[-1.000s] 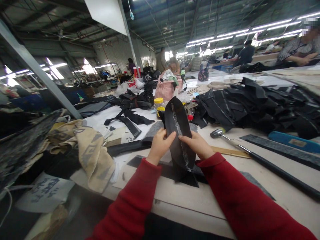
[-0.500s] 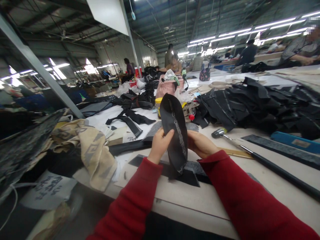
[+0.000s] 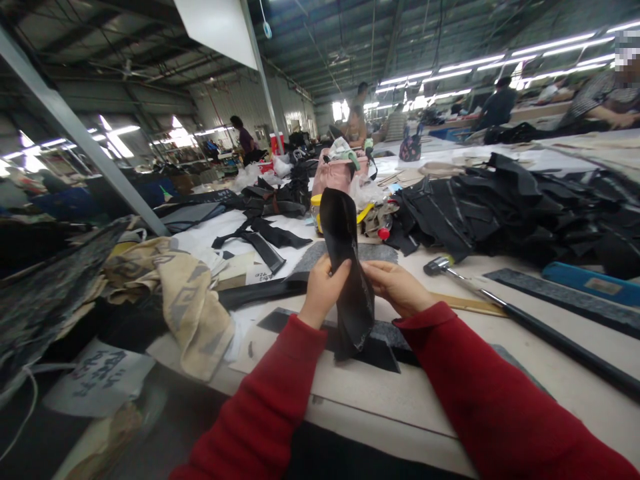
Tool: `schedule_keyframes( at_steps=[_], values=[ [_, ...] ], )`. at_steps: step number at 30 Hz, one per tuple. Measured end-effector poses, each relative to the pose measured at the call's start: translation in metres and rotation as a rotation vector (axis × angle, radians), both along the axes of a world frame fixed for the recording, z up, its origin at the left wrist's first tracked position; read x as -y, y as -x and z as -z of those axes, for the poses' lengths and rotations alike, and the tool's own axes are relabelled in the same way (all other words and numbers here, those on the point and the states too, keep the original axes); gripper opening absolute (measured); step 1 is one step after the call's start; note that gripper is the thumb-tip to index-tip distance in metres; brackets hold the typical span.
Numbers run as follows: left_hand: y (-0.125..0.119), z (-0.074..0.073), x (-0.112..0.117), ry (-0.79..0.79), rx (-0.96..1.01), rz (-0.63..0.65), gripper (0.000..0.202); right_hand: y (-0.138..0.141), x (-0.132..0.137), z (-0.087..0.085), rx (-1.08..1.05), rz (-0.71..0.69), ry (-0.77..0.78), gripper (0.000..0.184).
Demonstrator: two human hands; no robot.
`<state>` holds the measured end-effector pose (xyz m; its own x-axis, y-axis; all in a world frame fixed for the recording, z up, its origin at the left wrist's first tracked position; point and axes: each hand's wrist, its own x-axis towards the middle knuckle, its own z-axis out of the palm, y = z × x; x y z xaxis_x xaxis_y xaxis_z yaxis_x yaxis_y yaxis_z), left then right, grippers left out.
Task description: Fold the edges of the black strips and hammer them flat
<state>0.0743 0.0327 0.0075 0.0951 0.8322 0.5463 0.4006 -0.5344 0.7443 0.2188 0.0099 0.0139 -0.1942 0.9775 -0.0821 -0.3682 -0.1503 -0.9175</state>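
A long black piece of shoe material (image 3: 345, 267) stands upright in front of me, its rounded end up. My left hand (image 3: 323, 290) grips its left edge, thumb on the front. From the right, my right hand (image 3: 397, 287) pinches the other edge. The piece is folded narrow, so its stitched middle is hidden. Both arms wear red sleeves. Under the piece a dark flat mat (image 3: 373, 343) lies on the worktable (image 3: 380, 400).
A hammer (image 3: 505, 310) with a long black handle lies to the right, beside a wooden ruler (image 3: 467, 305). A big heap of black pieces (image 3: 500, 210) fills the back right. A beige patterned cloth (image 3: 185, 293) lies left. Jars (image 3: 316, 208) stand behind. Other people work at far tables.
The black piece has been turned and folded narrower, so the pale stitched seam seen earlier no longer shows. Both hands keep hold of it.
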Motion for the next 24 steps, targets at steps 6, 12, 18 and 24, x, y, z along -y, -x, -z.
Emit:
schedule_keyframes(
  at_steps=[6, 12, 18, 24],
  values=[
    [-0.004, 0.0, 0.002, 0.022, 0.053, 0.048, 0.011, 0.005, 0.001, -0.001, 0.064, 0.099, -0.045, 0.026],
    [-0.004, -0.001, 0.004, 0.066, 0.114, 0.097, 0.021, 0.006, 0.001, -0.002, 0.133, 0.147, -0.088, 0.029],
    [-0.002, 0.006, 0.001, 0.165, 0.233, 0.058, 0.047, 0.005, 0.001, -0.001, 0.163, 0.17, -0.153, 0.031],
    [-0.002, 0.011, -0.002, 0.275, 0.325, 0.177, 0.064, 0.006, 0.004, -0.006, 0.259, 0.203, -0.26, 0.028]
  ],
)
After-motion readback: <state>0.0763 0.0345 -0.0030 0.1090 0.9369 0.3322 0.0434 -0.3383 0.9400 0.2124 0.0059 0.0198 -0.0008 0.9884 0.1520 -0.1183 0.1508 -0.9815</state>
